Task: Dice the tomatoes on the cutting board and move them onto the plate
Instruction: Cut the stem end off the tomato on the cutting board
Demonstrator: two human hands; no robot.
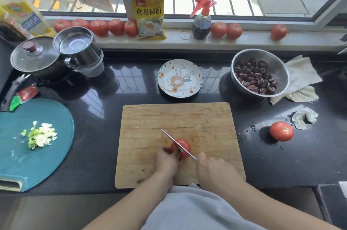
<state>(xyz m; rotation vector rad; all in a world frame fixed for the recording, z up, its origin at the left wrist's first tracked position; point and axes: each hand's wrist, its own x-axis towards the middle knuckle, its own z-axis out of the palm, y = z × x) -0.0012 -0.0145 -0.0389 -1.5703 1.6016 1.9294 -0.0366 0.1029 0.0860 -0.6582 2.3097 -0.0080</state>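
Note:
A red tomato [183, 146] lies on the wooden cutting board [187, 117], near its front middle. My left hand [167, 161] grips the tomato from the left with curled fingers. My right hand [214, 169] holds a knife [169, 137] whose thin blade runs diagonally across the top of the tomato, tip pointing up-left. Behind the board stands a patterned plate [197, 72] with nothing on it. A second whole tomato [281, 131] sits on the black counter to the right of the board.
A teal board [28, 154] with chopped garlic and scallion lies at the left. A steel bowl of red dates [262, 57] and cloths stand at the back right. A lidded pot [35, 57], a steel pot, a spray bottle [201, 21], a packet and several tomatoes line the back.

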